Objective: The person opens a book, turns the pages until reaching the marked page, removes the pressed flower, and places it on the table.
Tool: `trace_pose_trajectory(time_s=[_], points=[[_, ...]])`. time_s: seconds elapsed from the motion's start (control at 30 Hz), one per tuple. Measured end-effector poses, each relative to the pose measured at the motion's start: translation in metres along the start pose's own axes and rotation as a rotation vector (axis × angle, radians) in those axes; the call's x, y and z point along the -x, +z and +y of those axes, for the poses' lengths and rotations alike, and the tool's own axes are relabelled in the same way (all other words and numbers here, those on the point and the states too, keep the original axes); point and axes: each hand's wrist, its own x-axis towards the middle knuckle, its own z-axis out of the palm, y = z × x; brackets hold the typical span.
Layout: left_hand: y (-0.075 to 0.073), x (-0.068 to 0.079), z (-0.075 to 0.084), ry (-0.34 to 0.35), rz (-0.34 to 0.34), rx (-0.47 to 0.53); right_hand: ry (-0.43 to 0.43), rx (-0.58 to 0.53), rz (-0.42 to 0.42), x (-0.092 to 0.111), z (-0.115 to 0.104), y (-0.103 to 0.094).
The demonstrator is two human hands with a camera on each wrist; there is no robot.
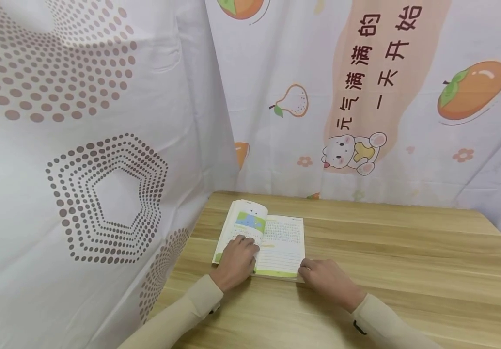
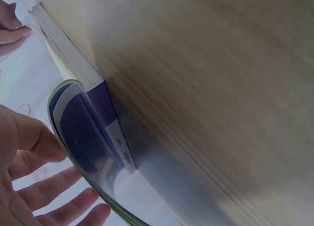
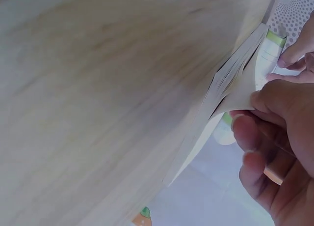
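Sleeves (image 1: 176,315) up front, left hand (image 1: 236,257) is resting loosely on the book (image 1: 282,257), right hand (image 1: 326,281) is pinching a page (image 3: 241,92), probably a page-turn needing gentle lifting.

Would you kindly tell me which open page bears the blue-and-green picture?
The left page, partly covered by the left hand; the right page has ruled lines instead.

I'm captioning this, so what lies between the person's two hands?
In the head view, the right page of the open book lies between the left hand and right hand.

Bright overhead — wrist views hazy, soft.
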Motion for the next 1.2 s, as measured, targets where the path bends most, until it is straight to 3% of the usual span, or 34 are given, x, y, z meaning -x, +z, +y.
trace_pose_trajectory(time_s=[0.27,0.6,0.8,1.03,1.2], points=[[0.0053,0.0017,0.001,0.052,0.012,0.042,0.062,-0.032,-0.035,-0.0023,-0.0013,0.0005],[0.0084,0.0027,0.0073,0.035,-0.034,0.032,0.233,-0.235,0.005,-0.0031,0.0014,-0.0012],[0.0078,0.0032,0.0075,0.075,-0.02,0.038,0.268,-0.274,0.112,-0.005,0.0015,-0.0018],[0.0083,0.0027,0.0083,0.064,-0.013,0.023,0.348,-0.355,0.26,-0.007,0.0022,-0.0031],[0.0066,0.0004,0.0085,0.025,-0.054,-0.036,0.428,-0.368,0.224,-0.0052,0.003,-0.0028]])
